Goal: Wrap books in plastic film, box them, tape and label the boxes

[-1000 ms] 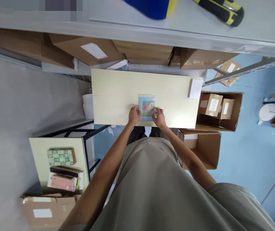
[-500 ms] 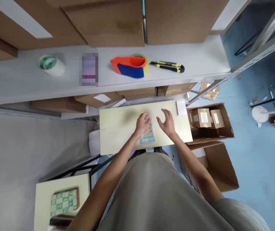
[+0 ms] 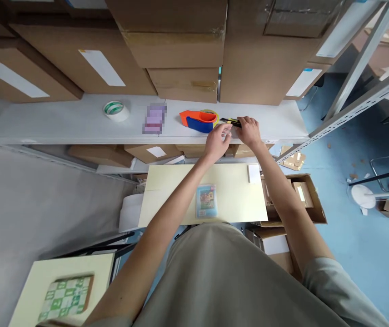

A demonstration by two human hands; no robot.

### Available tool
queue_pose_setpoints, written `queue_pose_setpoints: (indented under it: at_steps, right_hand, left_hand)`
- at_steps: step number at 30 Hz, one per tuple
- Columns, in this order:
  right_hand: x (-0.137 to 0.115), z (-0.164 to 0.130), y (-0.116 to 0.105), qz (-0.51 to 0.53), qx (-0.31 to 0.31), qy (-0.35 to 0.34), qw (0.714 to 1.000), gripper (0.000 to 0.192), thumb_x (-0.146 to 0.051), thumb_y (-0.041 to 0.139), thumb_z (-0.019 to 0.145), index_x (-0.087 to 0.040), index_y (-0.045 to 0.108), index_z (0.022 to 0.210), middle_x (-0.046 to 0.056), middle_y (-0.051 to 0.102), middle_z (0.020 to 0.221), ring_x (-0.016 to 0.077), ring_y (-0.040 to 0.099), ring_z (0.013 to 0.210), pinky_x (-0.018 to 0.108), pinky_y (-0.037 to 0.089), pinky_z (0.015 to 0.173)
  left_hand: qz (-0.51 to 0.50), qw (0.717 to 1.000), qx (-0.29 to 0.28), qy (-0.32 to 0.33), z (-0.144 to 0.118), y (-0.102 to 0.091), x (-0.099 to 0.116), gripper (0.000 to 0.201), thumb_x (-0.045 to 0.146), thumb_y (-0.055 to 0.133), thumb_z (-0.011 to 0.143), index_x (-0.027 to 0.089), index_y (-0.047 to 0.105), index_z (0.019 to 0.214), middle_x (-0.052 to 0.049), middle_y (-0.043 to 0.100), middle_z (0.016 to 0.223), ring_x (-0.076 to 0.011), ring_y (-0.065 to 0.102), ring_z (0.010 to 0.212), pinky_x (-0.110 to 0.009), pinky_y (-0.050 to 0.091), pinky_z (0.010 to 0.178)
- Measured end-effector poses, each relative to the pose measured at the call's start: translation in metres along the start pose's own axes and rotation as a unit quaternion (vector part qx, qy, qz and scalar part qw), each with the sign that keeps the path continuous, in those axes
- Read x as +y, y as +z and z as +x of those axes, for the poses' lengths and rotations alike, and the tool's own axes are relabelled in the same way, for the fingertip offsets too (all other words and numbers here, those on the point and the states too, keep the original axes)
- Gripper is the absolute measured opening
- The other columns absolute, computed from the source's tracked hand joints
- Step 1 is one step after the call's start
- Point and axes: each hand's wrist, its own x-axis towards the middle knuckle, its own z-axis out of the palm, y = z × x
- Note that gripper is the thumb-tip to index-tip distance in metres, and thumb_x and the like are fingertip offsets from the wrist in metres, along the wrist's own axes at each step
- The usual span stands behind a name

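My right hand point(image 3: 249, 131) is up at the grey shelf, its fingers closed around the handle of a yellow-and-black utility knife point(image 3: 230, 121). The blade end of the knife points left, and the rest is covered by my fingers. Just left of it, my left hand point(image 3: 217, 143) hovers at the shelf's front edge with bent, parted fingers and nothing in them. An orange-and-blue tape dispenser point(image 3: 199, 121) lies beside that hand. Below, a flat blue packet with a picture point(image 3: 206, 201) rests on the pale yellow table point(image 3: 170, 190).
On the shelf point(image 3: 78, 120) are a tape roll point(image 3: 116, 111) and a blurred-out purple item point(image 3: 154, 118), with cardboard boxes point(image 3: 181, 50) behind. A small white stack point(image 3: 253, 174) sits at the table's right. Open cartons point(image 3: 317, 200) stand beyond it. A green-and-white patterned box point(image 3: 67, 297) lies lower left.
Both hands have moved from over the table up to the shelf. My right hand has taken hold of the utility knife. The packet lies uncovered on the table, and the view has tilted up.
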Motion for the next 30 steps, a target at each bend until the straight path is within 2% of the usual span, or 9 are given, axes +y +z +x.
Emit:
queue_pose_setpoints:
  at_steps: [4,8,11,13,17,20,23,26,30]
  right_hand:
    - [0.012,0.004,0.001,-0.012,0.002,-0.017,1.000,0.051,-0.023,0.050,0.112,-0.011,0.068,0.158,0.027,0.072,0.154,0.0442,0.063,0.143,0.066,0.045,0.126]
    - [0.017,-0.022,0.000,-0.037,0.005,-0.019,0.999,0.056,-0.034,0.034,0.123,-0.006,0.064,0.162,0.030,0.068,0.153,0.0412,0.060,0.147,0.062,0.044,0.123]
    - [0.014,-0.072,0.004,-0.026,0.018,-0.016,0.999,0.057,-0.044,0.038,0.124,-0.015,0.061,0.167,0.028,0.065,0.158,0.0430,0.059,0.147,0.064,0.046,0.124]
    - [0.008,-0.115,0.013,0.027,0.034,-0.018,0.999,0.057,-0.050,0.040,0.123,-0.019,0.061,0.167,0.025,0.065,0.159,0.0437,0.060,0.149,0.068,0.048,0.126]
    - [-0.010,-0.203,0.068,0.206,-0.059,0.015,0.977,0.058,-0.060,0.056,0.115,-0.027,0.065,0.162,0.019,0.071,0.152,0.0422,0.067,0.143,0.073,0.058,0.119]
    - [-0.030,-0.264,0.129,0.333,-0.122,0.111,0.928,0.061,-0.057,0.065,0.106,-0.028,0.066,0.160,0.015,0.076,0.142,0.0356,0.075,0.127,0.061,0.069,0.106]
    - [-0.056,-0.311,0.179,0.394,-0.154,0.222,0.879,0.060,-0.054,0.071,0.096,-0.026,0.072,0.149,0.012,0.078,0.129,0.0305,0.078,0.112,0.051,0.072,0.096]
    - [-0.089,-0.337,0.207,0.393,-0.174,0.290,0.855,0.056,-0.049,0.071,0.089,-0.024,0.075,0.139,0.013,0.076,0.130,0.0283,0.078,0.101,0.047,0.072,0.088]
    - [-0.131,-0.343,0.233,0.375,-0.206,0.333,0.840,0.050,-0.047,0.066,0.092,-0.022,0.070,0.135,0.015,0.080,0.131,0.0287,0.080,0.097,0.044,0.070,0.085]
  left_hand:
    - [-0.016,0.998,0.008,-0.053,-0.034,-0.001,-0.019,0.026,0.011,0.069,0.101,0.019,0.079,0.125,-0.011,0.083,0.129,-0.0254,0.082,0.112,-0.043,0.066,0.111]
    - [-0.035,0.986,0.010,-0.165,-0.101,-0.002,-0.072,0.027,0.009,0.070,0.099,0.019,0.080,0.121,-0.010,0.085,0.125,-0.0244,0.081,0.113,-0.041,0.065,0.111]
    - [-0.011,0.954,0.038,-0.298,-0.182,-0.014,-0.122,0.024,0.007,0.070,0.093,0.019,0.080,0.112,-0.009,0.085,0.118,-0.0239,0.081,0.109,-0.039,0.065,0.109]
    - [0.019,0.914,0.050,-0.402,-0.241,-0.027,-0.147,0.019,0.007,0.072,0.089,0.021,0.078,0.101,-0.009,0.084,0.108,-0.0250,0.080,0.107,-0.040,0.065,0.109]
    - [0.067,0.831,0.005,-0.553,-0.329,-0.044,-0.172,0.019,0.007,0.075,0.081,0.023,0.073,0.092,-0.008,0.080,0.100,-0.0267,0.080,0.100,-0.046,0.065,0.109]
    - [0.094,0.828,-0.017,-0.553,-0.353,-0.036,-0.174,0.023,0.006,0.071,0.081,0.022,0.074,0.098,-0.010,0.081,0.110,-0.0263,0.079,0.105,-0.047,0.060,0.117]
    - [0.098,0.834,-0.033,-0.543,-0.356,-0.021,-0.172,0.028,0.007,0.069,0.082,0.022,0.076,0.105,-0.010,0.081,0.112,-0.0272,0.079,0.108,-0.046,0.060,0.117]
    - [0.088,0.850,-0.101,-0.509,-0.354,-0.020,-0.171,0.029,0.008,0.069,0.085,0.023,0.078,0.108,-0.010,0.081,0.114,-0.0302,0.079,0.109,-0.050,0.062,0.117]
    - [0.135,0.902,-0.171,-0.372,-0.347,-0.048,-0.181,0.039,0.008,0.066,0.086,0.021,0.080,0.120,-0.019,0.076,0.142,-0.0386,0.070,0.139,-0.057,0.051,0.132]
